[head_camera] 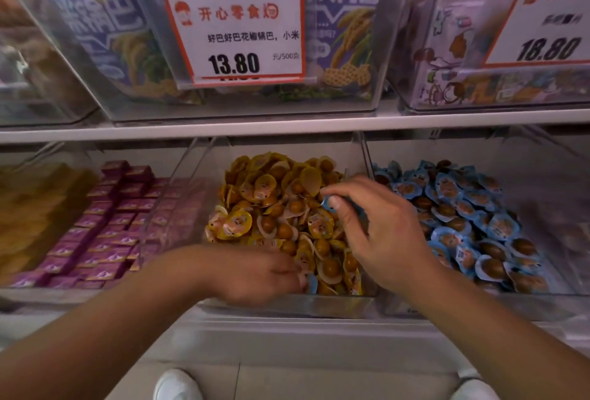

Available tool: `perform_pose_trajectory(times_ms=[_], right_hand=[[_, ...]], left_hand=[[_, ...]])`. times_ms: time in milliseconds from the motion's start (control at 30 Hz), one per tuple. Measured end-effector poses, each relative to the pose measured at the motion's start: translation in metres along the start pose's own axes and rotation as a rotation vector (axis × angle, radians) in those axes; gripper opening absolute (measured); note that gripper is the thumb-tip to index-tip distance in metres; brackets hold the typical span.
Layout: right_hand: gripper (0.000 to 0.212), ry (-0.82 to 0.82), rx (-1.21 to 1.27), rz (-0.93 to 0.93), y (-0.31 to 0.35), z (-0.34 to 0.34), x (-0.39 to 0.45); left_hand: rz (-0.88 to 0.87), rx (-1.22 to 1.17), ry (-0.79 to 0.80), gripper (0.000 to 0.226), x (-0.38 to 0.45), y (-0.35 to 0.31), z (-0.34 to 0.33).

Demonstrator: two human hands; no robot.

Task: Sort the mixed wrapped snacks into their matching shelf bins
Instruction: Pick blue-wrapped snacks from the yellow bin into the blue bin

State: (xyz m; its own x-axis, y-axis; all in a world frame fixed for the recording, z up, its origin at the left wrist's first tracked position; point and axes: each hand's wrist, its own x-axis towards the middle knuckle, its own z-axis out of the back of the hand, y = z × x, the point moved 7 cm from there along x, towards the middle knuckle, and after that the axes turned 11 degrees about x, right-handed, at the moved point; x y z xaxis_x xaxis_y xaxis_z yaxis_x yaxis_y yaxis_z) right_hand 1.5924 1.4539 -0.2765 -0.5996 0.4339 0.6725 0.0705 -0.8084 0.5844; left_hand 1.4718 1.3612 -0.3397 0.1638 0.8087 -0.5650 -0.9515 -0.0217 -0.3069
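The right hand [380, 233] hovers over the clear plastic middle bin [287, 304], thumb and forefinger pinching a small blue-wrapped snack [329, 202] just above the heap of yellow-wrapped round snacks [281, 208]. To the right of that pinch, past a clear divider, the neighbouring clear bin [479, 307] holds a pile of blue-wrapped round snacks [463, 214] of the same colour as the held piece. Below and to the left of the pinch, the left hand [258, 275] reaches into the front of the middle bin; its fingertips [300, 281] touch another blue-wrapped piece [311, 283] lying among the yellow ones, though motion blur makes it hard to say whether they actually hold it. Further left sits a bin of purple boxed sweets [105, 224]. Above the hands, a white price card with red border [236, 35] reads 13.80.
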Motion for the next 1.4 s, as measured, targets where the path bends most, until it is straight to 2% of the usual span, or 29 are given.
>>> perform_pose_trajectory(times_ms=[67,333,467,533,667,767,967,1100,1300,1400], right_hand=[[0.018,0.002,0.006,-0.013,0.0,0.0,-0.001],[0.018,-0.02,-0.014,-0.015,0.0,0.0,-0.001],[0.018,-0.025,-0.026,-0.013,0.001,0.0,0.0],[0.018,-0.032,-0.028,-0.014,0.001,0.001,-0.001],[0.019,-0.037,-0.019,-0.012,0.001,0.001,-0.002],[0.018,-0.033,-0.01,-0.006,0.001,0.0,-0.002],[0.017,-0.028,-0.02,-0.01,0.001,0.002,-0.002],[0.018,-0.01,-0.011,-0.013,0.003,0.001,0.001],[0.018,0.008,0.02,-0.052,0.007,0.003,0.003],[0.018,-0.051,0.089,-0.163,0.011,0.009,0.006]], left_hand=[[0.036,0.051,0.043,0.035,0.002,0.007,-0.005],[0.215,0.042,-0.03,0.039,0.026,0.013,0.001],[0.285,-0.018,-0.08,0.064,0.036,0.001,-0.005],[0.256,-0.05,-0.07,0.068,0.04,-0.003,-0.005],[0.174,-0.198,-0.106,0.053,0.039,-0.007,-0.006],[0.169,-0.288,-0.132,0.017,0.038,-0.005,-0.004],[0.14,-0.608,-0.192,0.021,0.033,0.003,0.001],[0.047,-0.976,-0.222,0.009,0.027,0.004,0.002],[0.158,-1.533,-0.515,0.01,0.015,0.028,0.01],[0.106,-1.794,-0.623,0.018,0.003,0.031,0.018]])
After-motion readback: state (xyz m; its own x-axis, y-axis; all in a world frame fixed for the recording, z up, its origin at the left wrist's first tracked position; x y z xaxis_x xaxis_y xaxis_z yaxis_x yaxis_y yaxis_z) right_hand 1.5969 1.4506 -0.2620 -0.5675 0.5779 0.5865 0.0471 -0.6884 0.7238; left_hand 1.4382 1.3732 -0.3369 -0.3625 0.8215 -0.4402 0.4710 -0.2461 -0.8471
